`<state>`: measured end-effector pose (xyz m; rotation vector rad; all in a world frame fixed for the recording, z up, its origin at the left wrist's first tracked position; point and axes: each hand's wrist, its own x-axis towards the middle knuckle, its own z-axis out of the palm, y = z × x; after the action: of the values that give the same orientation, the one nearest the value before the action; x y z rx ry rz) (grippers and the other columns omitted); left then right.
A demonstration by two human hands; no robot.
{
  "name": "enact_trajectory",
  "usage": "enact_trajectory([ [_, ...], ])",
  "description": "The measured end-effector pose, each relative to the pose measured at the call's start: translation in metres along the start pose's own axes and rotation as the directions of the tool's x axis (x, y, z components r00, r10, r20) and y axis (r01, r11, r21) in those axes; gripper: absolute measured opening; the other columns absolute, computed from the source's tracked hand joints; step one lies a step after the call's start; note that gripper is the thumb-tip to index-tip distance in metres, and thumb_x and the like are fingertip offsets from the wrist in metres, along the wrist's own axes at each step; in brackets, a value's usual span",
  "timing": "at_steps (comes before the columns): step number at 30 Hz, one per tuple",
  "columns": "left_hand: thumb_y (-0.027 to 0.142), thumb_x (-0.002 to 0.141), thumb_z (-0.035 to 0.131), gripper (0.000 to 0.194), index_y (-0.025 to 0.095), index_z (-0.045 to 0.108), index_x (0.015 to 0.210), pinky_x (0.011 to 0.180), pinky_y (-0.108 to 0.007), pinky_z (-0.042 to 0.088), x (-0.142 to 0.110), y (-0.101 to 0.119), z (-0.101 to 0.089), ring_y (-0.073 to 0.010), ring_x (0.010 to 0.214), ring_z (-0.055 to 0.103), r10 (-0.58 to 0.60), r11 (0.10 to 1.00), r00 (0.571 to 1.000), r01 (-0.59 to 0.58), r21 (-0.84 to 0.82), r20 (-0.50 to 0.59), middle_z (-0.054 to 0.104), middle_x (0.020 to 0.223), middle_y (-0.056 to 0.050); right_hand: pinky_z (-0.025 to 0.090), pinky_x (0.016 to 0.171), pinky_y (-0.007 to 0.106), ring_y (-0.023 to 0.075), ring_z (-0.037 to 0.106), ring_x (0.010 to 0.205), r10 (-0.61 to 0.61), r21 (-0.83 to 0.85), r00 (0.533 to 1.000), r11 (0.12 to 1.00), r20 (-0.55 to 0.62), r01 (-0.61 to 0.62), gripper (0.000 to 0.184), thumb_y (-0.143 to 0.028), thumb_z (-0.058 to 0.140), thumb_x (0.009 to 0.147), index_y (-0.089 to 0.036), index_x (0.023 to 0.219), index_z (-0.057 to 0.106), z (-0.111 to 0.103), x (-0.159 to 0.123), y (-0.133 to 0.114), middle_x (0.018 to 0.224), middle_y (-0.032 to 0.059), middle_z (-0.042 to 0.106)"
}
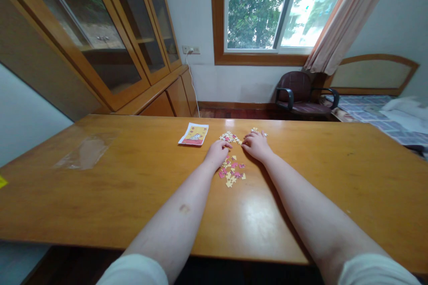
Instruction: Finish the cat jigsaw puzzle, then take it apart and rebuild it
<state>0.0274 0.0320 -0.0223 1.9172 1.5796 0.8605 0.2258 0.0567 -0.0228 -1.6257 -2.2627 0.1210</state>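
Small jigsaw puzzle pieces lie on the table in three groups. My left hand (218, 153) rests between the far middle pile (229, 136) and the near scatter of yellow and pink pieces (230, 173). Its fingers curve to the right, slightly apart, with no piece visible in them. My right hand (257, 145) lies palm down with fingers spread, its fingertips at the right edge of the middle pile. Beyond it, a smaller group of pieces (254, 129) is partly covered by this hand. What lies under either palm is hidden.
A picture card (194, 134) with a yellow and red print lies left of the pieces. Farther left is a clear plastic bag (87, 151) on the wooden table (140, 196). Behind stand a glass-door cabinet (133, 75), a chair (297, 91) and a bed (371, 111).
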Motion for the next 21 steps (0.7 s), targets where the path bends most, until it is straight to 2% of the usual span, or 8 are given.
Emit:
enact_trajectory([
  [5, 0.011, 0.074, 0.047, 0.027, 0.019, 0.071, 0.083, 0.088, -0.028, 0.046, 0.0000, -0.0005, 0.0009, -0.0166, 0.092, 0.059, 0.002, 1.000, 1.000, -0.002, 0.003, 0.000, 0.066, 0.097, -0.004, 0.010, 0.108, 0.062, 0.0291, 0.040, 0.124, -0.024, -0.003, 1.000, 1.000, -0.017, 0.024, 0.031, -0.042, 0.058, 0.083, -0.026, 0.108, 0.067, 0.0024, -0.0011, 0.0000, 0.124, 0.0071, 0.060],
  [7, 0.011, 0.074, 0.047, 0.027, 0.019, 0.071, 0.083, 0.088, -0.029, 0.046, 0.0001, -0.0009, 0.0011, -0.0167, 0.092, 0.059, 0.005, 1.000, 1.000, -0.005, 0.004, 0.000, 0.066, 0.097, -0.004, 0.011, 0.107, 0.063, 0.0298, 0.040, 0.124, -0.020, -0.015, 1.000, 1.000, 0.001, 0.020, 0.032, -0.042, 0.056, 0.085, -0.027, 0.111, 0.066, 0.0049, -0.0010, 0.0003, 0.123, 0.0072, 0.060],
  [15, 0.011, 0.074, 0.046, 0.028, 0.019, 0.071, 0.083, 0.088, -0.028, 0.046, 0.0010, -0.0011, 0.0006, -0.0165, 0.093, 0.060, 0.010, 1.000, 1.000, -0.010, -0.005, 0.015, 0.067, 0.097, -0.004, 0.015, 0.107, 0.059, 0.0280, 0.044, 0.120, -0.058, 0.003, 0.998, 0.998, -0.010, 0.058, 0.019, -0.035, 0.056, 0.085, -0.026, 0.091, 0.071, 0.0035, -0.0002, -0.0006, 0.114, 0.0056, 0.065],
  [19, 0.011, 0.075, 0.046, 0.028, 0.019, 0.071, 0.085, 0.090, -0.029, 0.046, 0.0006, 0.0001, -0.0004, -0.0172, 0.096, 0.059, 0.014, 1.000, 1.000, -0.014, 0.027, 0.012, 0.066, 0.098, -0.004, 0.016, 0.110, 0.051, 0.0243, 0.048, 0.116, -0.201, 0.044, 0.980, 0.979, -0.005, 0.201, 0.016, -0.028, 0.057, 0.081, -0.027, 0.083, 0.073, -0.0014, -0.0027, -0.0030, 0.112, 0.0032, 0.065],
  [21, 0.012, 0.076, 0.046, 0.032, 0.020, 0.072, 0.092, 0.093, -0.030, 0.044, -0.0007, 0.0014, -0.0009, -0.0180, 0.099, 0.058, 0.029, 0.997, 0.999, -0.032, 0.071, 0.036, 0.066, 0.101, -0.005, 0.017, 0.111, 0.050, 0.0243, 0.047, 0.118, -0.234, 0.052, 0.972, 0.971, -0.002, 0.234, 0.019, -0.029, 0.057, 0.082, -0.027, 0.091, 0.072, -0.0021, -0.0035, -0.0050, 0.116, 0.0036, 0.064],
])
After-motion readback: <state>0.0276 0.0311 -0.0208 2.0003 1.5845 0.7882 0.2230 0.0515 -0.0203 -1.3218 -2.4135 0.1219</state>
